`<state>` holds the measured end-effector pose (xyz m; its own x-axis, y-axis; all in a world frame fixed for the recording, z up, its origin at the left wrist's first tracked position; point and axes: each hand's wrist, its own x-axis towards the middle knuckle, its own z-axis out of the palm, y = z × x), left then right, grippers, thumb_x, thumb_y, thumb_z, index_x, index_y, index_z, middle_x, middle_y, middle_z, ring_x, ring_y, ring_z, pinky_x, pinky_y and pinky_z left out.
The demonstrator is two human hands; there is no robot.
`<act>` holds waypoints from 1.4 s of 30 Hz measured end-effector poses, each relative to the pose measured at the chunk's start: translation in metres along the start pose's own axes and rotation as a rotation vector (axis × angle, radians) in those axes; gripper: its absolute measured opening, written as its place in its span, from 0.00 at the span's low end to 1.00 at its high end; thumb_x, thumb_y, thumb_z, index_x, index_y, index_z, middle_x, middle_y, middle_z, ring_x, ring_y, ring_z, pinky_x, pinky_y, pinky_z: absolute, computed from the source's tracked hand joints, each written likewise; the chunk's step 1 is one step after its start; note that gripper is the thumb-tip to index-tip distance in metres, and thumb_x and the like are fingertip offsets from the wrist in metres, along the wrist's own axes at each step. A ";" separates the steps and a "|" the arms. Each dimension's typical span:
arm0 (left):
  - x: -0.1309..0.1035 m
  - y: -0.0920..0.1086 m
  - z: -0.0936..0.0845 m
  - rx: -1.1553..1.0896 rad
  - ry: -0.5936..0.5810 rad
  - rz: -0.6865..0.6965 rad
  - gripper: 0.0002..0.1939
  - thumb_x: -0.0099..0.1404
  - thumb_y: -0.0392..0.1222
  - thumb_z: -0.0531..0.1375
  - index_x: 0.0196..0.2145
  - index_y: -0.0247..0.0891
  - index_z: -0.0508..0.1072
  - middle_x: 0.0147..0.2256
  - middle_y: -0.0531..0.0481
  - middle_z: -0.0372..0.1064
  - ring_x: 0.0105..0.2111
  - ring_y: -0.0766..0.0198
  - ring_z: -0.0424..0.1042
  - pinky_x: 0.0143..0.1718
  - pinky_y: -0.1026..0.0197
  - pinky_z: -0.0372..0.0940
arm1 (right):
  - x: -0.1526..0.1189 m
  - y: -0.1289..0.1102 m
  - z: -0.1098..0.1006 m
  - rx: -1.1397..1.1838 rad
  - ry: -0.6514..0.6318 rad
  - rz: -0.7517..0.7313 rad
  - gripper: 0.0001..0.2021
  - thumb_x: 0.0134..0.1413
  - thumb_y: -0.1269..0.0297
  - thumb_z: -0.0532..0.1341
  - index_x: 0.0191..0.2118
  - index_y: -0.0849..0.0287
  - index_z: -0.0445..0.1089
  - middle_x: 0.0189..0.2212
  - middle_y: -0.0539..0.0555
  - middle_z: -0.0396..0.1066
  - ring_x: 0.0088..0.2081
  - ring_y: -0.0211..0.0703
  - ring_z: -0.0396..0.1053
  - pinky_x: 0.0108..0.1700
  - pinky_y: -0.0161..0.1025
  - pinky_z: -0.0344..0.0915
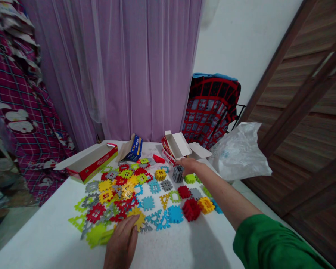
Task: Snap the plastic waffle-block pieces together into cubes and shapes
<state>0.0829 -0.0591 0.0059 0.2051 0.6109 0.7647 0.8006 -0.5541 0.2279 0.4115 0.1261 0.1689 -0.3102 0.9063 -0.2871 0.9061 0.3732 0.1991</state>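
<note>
Colourful notched plastic tiles cover the white table [58,216]. My left hand [121,241] is low in the view, its fingers close together beside a yellow tile [137,218] and a lime-green tile [96,235]; whether it grips anything is hidden. My right hand [188,165] reaches to the back right, its fingers at a grey stack of tiles [178,175]. Nearer me stand a dark red stack [191,210], a smaller red stack [184,192] and a yellow stack [206,205]. Blue tiles [175,214] lie in the middle front.
An open red box [93,164] lies at the back left, a blue box [136,147] beside it, and another open box [169,151] behind my right hand. A clear plastic bag [240,153] hangs at the table's right edge. Purple curtains [140,74] rise behind.
</note>
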 end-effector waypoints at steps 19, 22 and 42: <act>-0.002 0.001 0.001 -0.029 -0.051 -0.074 0.16 0.70 0.42 0.51 0.46 0.40 0.77 0.41 0.45 0.80 0.40 0.60 0.79 0.43 0.59 0.75 | 0.016 -0.007 0.009 -0.033 0.016 -0.066 0.34 0.41 0.61 0.70 0.58 0.53 0.67 0.57 0.58 0.69 0.57 0.54 0.67 0.57 0.43 0.62; -0.003 0.001 0.001 -0.025 -0.055 -0.087 0.17 0.70 0.43 0.50 0.46 0.41 0.77 0.41 0.44 0.80 0.40 0.60 0.79 0.43 0.59 0.75 | 0.015 -0.005 0.009 -0.014 0.021 -0.066 0.33 0.41 0.62 0.70 0.58 0.53 0.67 0.56 0.58 0.70 0.56 0.54 0.67 0.58 0.43 0.62; 0.000 0.001 0.001 -0.040 -0.019 -0.059 0.15 0.69 0.41 0.52 0.47 0.40 0.76 0.41 0.46 0.80 0.40 0.60 0.79 0.42 0.60 0.75 | 0.013 -0.005 0.006 0.135 0.053 0.017 0.33 0.36 0.64 0.72 0.55 0.51 0.71 0.53 0.56 0.73 0.55 0.55 0.69 0.55 0.41 0.64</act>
<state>0.0843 -0.0595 0.0057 0.1689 0.6536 0.7378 0.7888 -0.5384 0.2964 0.4046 0.1349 0.1586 -0.3063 0.9228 -0.2338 0.9407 0.3311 0.0743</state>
